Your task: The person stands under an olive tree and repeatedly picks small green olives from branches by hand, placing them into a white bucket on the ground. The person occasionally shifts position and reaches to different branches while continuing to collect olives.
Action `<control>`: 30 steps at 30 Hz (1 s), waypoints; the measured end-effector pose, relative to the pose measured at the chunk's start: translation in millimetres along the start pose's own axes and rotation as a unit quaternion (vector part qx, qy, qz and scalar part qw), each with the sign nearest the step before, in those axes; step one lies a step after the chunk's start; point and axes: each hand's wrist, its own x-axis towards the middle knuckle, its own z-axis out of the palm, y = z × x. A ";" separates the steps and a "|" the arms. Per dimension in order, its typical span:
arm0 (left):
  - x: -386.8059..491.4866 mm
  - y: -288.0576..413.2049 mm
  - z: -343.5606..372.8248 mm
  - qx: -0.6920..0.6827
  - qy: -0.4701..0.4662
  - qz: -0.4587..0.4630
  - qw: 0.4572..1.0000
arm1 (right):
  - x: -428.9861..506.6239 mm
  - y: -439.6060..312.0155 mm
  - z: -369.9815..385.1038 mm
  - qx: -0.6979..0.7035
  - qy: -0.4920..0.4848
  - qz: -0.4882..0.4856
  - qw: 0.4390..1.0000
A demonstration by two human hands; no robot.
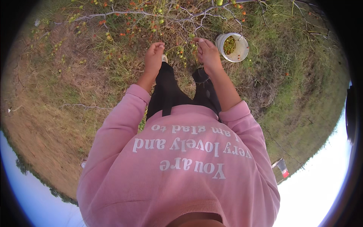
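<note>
My left hand (154, 56) is curled closed, its thumb against the fingers. Nothing shows in it, though its inside is hidden. My right hand (209, 54) is raised among thin twigs, its index finger pointing out at a small green fruit (191, 35). I cannot tell whether the fingertip touches that fruit. Small green and orange fruits (181, 52) hang on twigs between my hands. Just right of my right hand, a white plastic bucket (240, 51) stands on the grass, partly filled with small yellow-green and reddish fruits (229, 45).
Grey bare branches (204, 12) cross the view beyond my hands, bearing green fruits and orange bits. Dry and green grass (272, 73) covers the ground. A branch (88, 106) lies to my left. A red and white object (282, 168) is at the far right.
</note>
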 end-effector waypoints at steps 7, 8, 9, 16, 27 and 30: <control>25.3 45.8 37.7 0.268 -0.169 0.116 0.941 | 23.0 6.6 13.7 -0.216 0.090 -0.051 0.971; 31.7 46.6 44.5 0.234 -0.193 0.073 0.950 | 25.1 8.4 12.4 -0.217 0.080 -0.052 0.971; 33.8 45.4 48.9 0.178 -0.209 0.051 0.960 | 26.9 9.7 10.8 -0.219 0.073 -0.046 0.972; 31.3 50.8 69.7 0.020 -0.244 -0.074 0.967 | 33.0 10.3 5.4 -0.179 0.082 -0.036 0.980; 27.7 60.8 65.6 -0.018 -0.226 -0.106 0.968 | 25.4 0.5 6.3 -0.057 0.031 0.000 0.998; 26.3 58.2 66.6 -0.031 -0.201 -0.097 0.974 | 25.7 1.8 4.3 -0.055 0.021 0.005 0.998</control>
